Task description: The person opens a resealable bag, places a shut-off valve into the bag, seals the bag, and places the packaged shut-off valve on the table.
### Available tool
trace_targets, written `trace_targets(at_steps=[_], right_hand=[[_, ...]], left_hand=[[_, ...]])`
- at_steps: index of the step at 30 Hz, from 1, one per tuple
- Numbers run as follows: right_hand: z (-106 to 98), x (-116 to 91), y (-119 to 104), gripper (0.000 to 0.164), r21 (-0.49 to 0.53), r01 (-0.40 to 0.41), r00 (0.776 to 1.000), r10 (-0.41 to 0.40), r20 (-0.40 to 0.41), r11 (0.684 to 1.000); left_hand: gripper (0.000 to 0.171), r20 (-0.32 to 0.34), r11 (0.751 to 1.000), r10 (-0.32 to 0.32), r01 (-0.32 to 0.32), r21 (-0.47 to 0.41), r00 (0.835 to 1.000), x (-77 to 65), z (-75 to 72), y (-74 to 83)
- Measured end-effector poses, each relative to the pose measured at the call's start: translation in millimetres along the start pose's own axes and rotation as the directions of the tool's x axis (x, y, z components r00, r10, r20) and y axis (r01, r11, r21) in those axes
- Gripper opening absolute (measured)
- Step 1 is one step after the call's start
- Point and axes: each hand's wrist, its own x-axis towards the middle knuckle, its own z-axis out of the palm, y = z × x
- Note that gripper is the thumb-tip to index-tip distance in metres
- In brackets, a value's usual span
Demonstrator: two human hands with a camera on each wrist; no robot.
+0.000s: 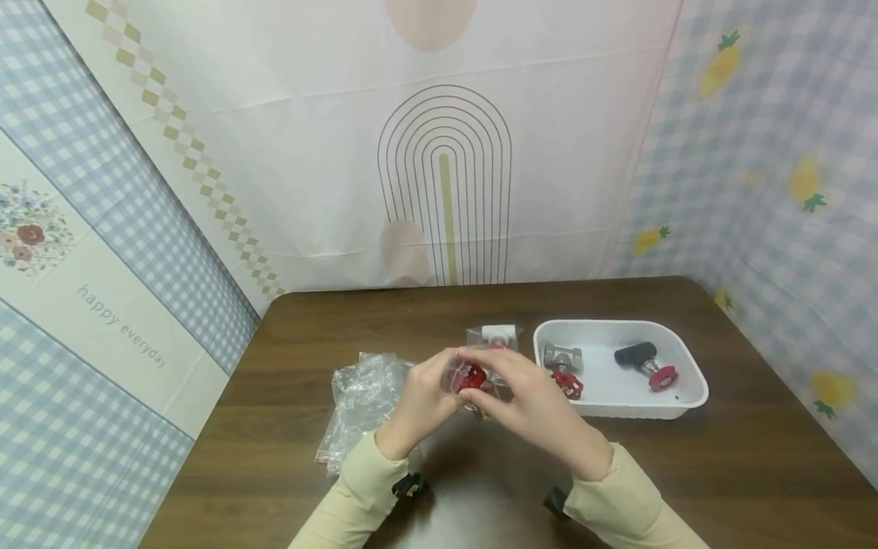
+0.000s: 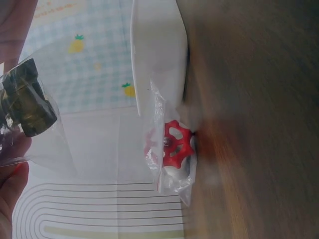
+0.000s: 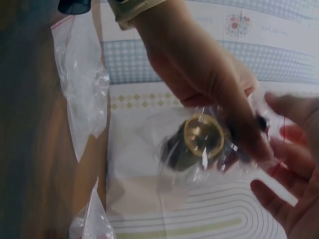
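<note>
Between two hands (image 1: 421,400) (image 1: 533,393), one bagged valve (image 1: 472,378); one tray (image 1: 604,385) holds two valves (image 1: 563,360) (image 1: 663,377).

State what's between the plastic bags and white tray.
Head view: a bagged valve between left hand and right hand, plus a second bagged valve behind.

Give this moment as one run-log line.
left hand: grips bagged valve | right hand: at same bag | table: second bagged valve, clear bags | white tray: two unbagged valves
</note>
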Motion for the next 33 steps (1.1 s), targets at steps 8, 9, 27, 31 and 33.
trace_targets(at_steps=[8, 9, 27, 31, 33], right_hand=[[-7, -2, 5, 0.040, 0.029, 0.049, 0.996, -0.051, 0.067, 0.998], [-8, -2, 6, 0.036, 0.037, 0.060, 0.995, -0.063, 0.082, 0.998], [-5, 2, 6, 0.014, -0.054, 0.198, 0.977, -0.193, 0.085, 0.979], [-5, 1, 2, 0.012, -0.025, 0.159, 0.985, -0.157, 0.072, 0.987], [-6, 2, 0, 0.013, -0.009, 0.146, 0.989, -0.145, 0.042, 0.989]], left_hand=[[0.047, 0.000, 1.000, -0.001, 0.001, -0.020, 1.000, 0.7, 1.4, -1.2], [0.046, 0.004, 1.000, -0.004, 0.004, -0.021, 1.000, 1.0, 1.2, -1.1], [0.043, 0.065, 0.994, -0.088, 0.092, -0.066, 0.994, 0.4, 1.2, -0.7], [0.044, 0.062, 0.981, -0.141, 0.148, -0.124, 0.988, 0.5, 1.4, -0.6], [0.044, 0.060, 0.970, -0.180, 0.188, -0.157, 0.982, 0.2, 1.4, -0.4]])
